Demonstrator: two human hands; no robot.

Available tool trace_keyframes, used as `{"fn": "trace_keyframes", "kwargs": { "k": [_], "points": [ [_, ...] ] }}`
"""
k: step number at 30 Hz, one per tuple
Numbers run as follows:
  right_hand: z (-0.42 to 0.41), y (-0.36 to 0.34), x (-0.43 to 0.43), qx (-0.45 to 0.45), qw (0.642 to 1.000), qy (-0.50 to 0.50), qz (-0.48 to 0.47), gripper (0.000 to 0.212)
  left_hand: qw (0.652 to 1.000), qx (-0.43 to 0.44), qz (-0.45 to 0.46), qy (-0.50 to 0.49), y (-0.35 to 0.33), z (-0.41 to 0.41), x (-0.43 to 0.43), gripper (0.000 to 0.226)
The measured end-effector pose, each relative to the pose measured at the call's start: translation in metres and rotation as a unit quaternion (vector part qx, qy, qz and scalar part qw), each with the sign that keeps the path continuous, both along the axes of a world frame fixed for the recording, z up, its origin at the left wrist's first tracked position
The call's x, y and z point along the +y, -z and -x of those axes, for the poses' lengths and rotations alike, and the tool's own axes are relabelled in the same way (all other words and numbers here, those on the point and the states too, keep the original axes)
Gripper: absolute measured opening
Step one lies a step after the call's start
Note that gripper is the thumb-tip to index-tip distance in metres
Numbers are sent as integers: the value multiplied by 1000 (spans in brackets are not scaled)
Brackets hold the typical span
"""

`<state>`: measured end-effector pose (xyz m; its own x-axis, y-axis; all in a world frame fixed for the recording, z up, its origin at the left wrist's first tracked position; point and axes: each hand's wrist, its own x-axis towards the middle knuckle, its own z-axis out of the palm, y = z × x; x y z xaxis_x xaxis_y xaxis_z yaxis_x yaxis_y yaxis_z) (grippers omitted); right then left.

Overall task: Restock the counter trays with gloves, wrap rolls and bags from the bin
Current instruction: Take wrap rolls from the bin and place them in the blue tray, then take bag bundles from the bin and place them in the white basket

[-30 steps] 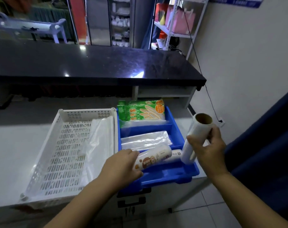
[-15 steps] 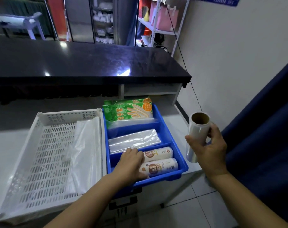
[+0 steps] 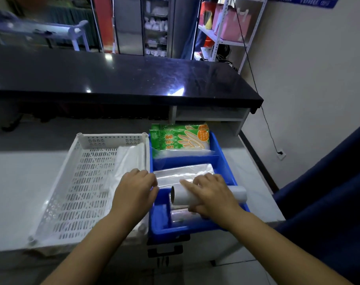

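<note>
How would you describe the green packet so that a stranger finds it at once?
Find the blue tray to the right of the white basket. In its farthest compartment lies the glove packet, the only green thing there; the nearer compartments hold clear bags and rolls.

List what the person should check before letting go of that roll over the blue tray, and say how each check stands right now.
1. Clear wrap roll gripped by the right hand: ok.
2. Roll over the near compartment of the blue tray: ok.
3. Roll fully inside the walls: not ok, its right end sits over the rim.
4. Left hand out of the drop path: ok, it rests at the tray's left wall.
5. Room beside the labelled rolls below: cannot tell, the hand hides most.
6. Glove pack undisturbed in the far compartment: ok.
</note>
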<state>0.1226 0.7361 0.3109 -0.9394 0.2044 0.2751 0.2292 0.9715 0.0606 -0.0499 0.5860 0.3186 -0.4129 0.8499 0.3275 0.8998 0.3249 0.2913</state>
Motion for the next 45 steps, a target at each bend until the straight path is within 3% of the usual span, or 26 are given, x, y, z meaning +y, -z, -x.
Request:
{"fn": "trace_keyframes", "kwargs": {
  "k": [4, 8, 14, 21, 27, 31, 36, 45],
  "points": [
    [7, 21, 5, -119, 992, -14, 43, 74, 1000, 5, -4, -24, 0, -3, -17, 13],
    [9, 32, 11, -161, 984, -37, 67, 74, 999, 4, -9, -42, 4, -9, -26, 11],
    [15, 22, 10, -158, 982, -65, 82, 68, 996, 6, 18, -92, 5, -19, -52, 14],
    [61, -3, -43, -89, 974, -206, 31, 36, 973, 28, 28, -229, 5, -37, -122, 11],
    [100, 2, -125, -121, 943, -308, 3, 22, 932, 18, 28, -360, 12, -50, -215, 23],
    [125, 10, -187, -120, 922, -368, -4, 20, 894, 16, 13, -447, 21, -52, -294, 14],
    [164, 25, -274, -170, 886, -432, -2, 13, 837, -4, 12, -548, 31, -53, -403, 31],
    [233, 81, -440, -241, 828, -506, 14, 28, 758, -120, 68, -638, 80, -46, -555, 8]
  ]
}}
